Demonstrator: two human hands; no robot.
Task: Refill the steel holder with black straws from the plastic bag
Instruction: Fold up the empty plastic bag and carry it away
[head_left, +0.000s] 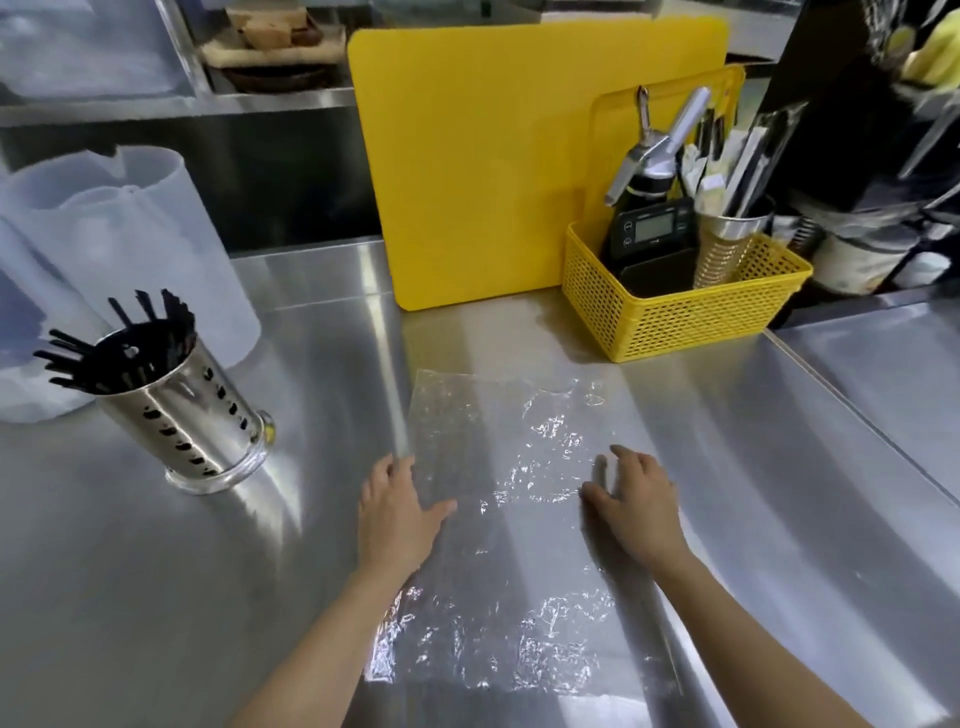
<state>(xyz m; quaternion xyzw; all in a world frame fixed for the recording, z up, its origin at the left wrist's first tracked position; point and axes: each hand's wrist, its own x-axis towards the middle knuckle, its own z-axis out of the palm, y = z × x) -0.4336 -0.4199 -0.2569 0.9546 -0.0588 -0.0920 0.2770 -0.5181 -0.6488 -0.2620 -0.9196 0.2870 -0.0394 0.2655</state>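
Observation:
A clear plastic bag (498, 467) lies flat and crinkled on the steel counter, with no straws visible inside it. My left hand (395, 509) rests palm down on its left edge, fingers spread. My right hand (636, 501) lies flat on its right side, fingers apart. Neither hand grips anything. The perforated steel holder (192, 410) stands upright at the left, well away from both hands. Black straws (111, 345) fill it and fan out over its rim.
A frosted plastic jug (130, 249) stands behind the holder. Yellow cutting boards (493, 156) lean at the back. A yellow basket (680, 306) at the back right holds a timer, a cream dispenser and a steel cup of wrapped straws. A counter seam (857, 410) runs along the right.

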